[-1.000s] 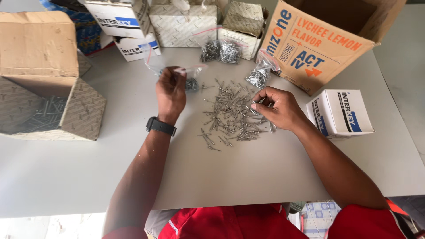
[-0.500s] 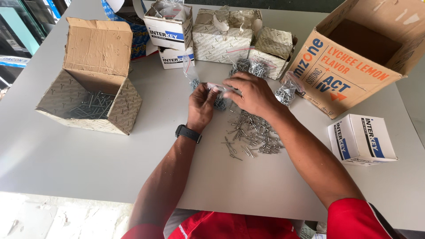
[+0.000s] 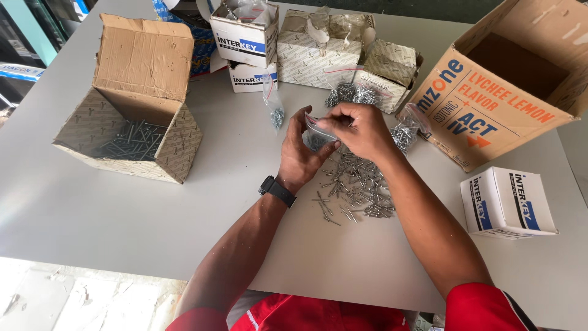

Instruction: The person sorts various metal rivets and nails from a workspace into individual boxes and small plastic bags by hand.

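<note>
grey table (image 3: 92,214). loose rivet pile (image 3: 355,190) at centre. open patterned carton of rivets (image 3: 131,138) at 9 o'clock. small white boxes (image 3: 245,43) at 12. big orange-printed cardboard box (image 3: 490,104) at 2. white box (image 3: 505,202) at 3.

Bright, even daylight, soft shadows under both hands (image 3: 331,138) and beside the open carton left of them. Floor strip below the wrists blown out. Sharp focus, slight wide-angle stretch at edges.
</note>
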